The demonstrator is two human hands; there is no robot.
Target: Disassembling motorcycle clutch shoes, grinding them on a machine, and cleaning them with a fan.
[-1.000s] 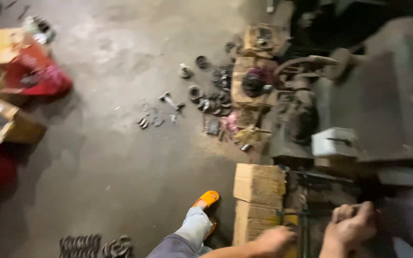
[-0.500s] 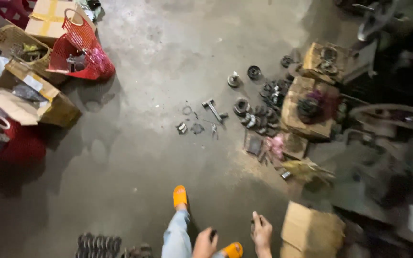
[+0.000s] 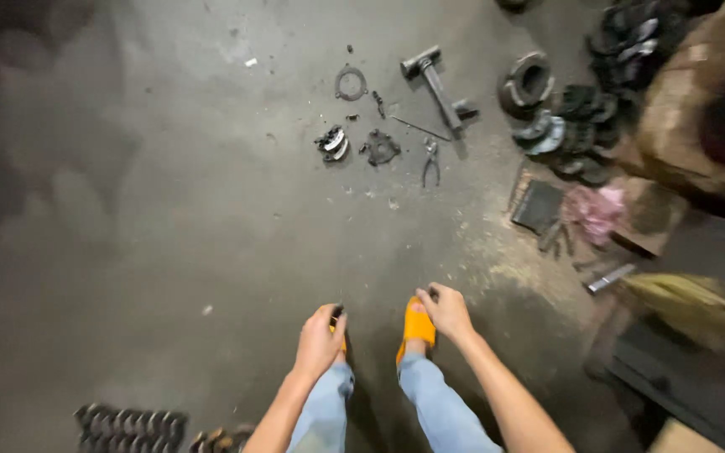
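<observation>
I am standing on a grey concrete floor (image 3: 169, 252) and looking down at my legs in light jeans and orange sandals (image 3: 417, 325). My left hand (image 3: 319, 340) hangs in front of my left leg, curled into a fist with a small dark piece showing at its top. My right hand (image 3: 445, 312) is beside the right sandal with its fingers curled in; nothing shows in it. Ahead on the floor lie a thin metal ring (image 3: 351, 83), a hammer-like steel tool (image 3: 435, 84), pliers (image 3: 430, 164) and two small dark parts (image 3: 333, 143).
Dark metal rings (image 3: 560, 109) are heaped at the upper right beside a cardboard box (image 3: 685, 126). A pink rag (image 3: 599, 210) and a straw broom (image 3: 698, 306) lie to the right. A row of dark ring parts (image 3: 132, 426) sits at the bottom left.
The view has swung away from the machine and boxes and moved closer to the parts on the floor. My hands have left the machine and now hang low in front of my legs.
</observation>
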